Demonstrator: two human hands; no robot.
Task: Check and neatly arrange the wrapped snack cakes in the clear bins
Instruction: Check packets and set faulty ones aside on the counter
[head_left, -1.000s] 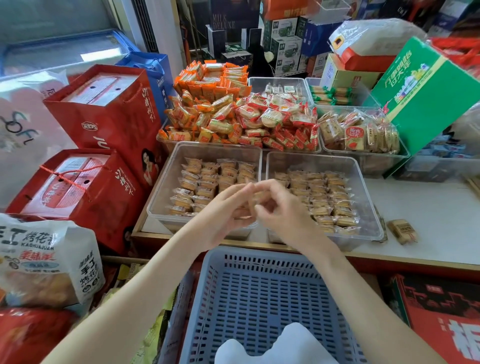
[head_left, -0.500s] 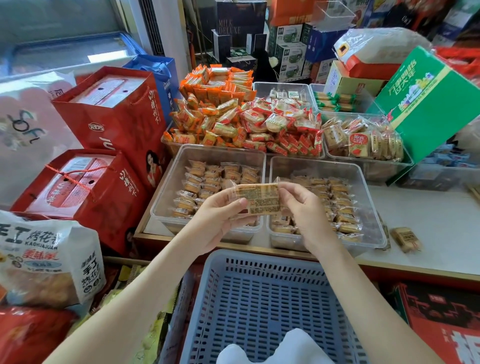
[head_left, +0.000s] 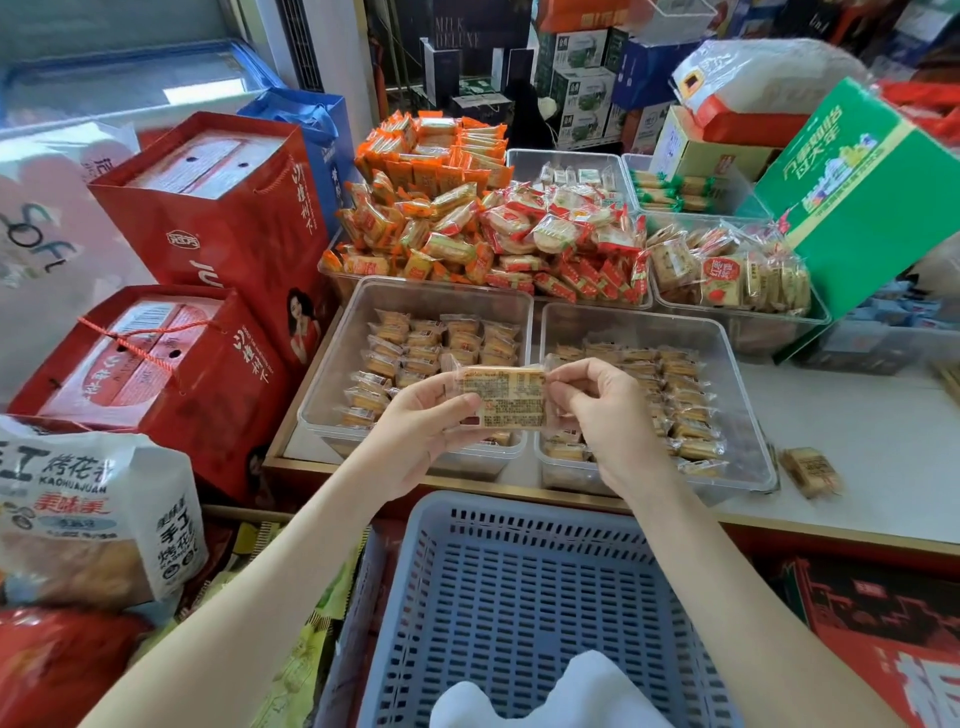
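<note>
The white counter (head_left: 857, 441) runs across just beyond the blue basket (head_left: 519, 597), and everything that matters sits on it or over it. Two clear bins stand side by side past the basket's far rim: the left bin (head_left: 441, 296) beyond its left half, the right bin (head_left: 623, 327) beyond its right half, both part-filled with rows of wrapped cakes.

Both forearms reach out over the basket. The left hand (head_left: 421, 436) and right hand (head_left: 608, 415) meet above the near edges of the bins, just past the basket's far rim. Each pinches one end of a single snack cake (head_left: 501, 397), held flat with its printed label facing up, so this looks like the checking step.

The risks seem to come from that grip. Only the thin wrapper ends are pinched, so the cake could slide free and fall into the gap between the bins or back into the basket. Pulling the ends apart too hard might split a seam. Setting it down carelessly could knock the packed rows askew, most likely in the right bin, where the near rows look looser.

One stray cake (head_left: 810, 470) lies on the counter beyond the basket's right corner, outside both bins. It could be overlooked.
</note>
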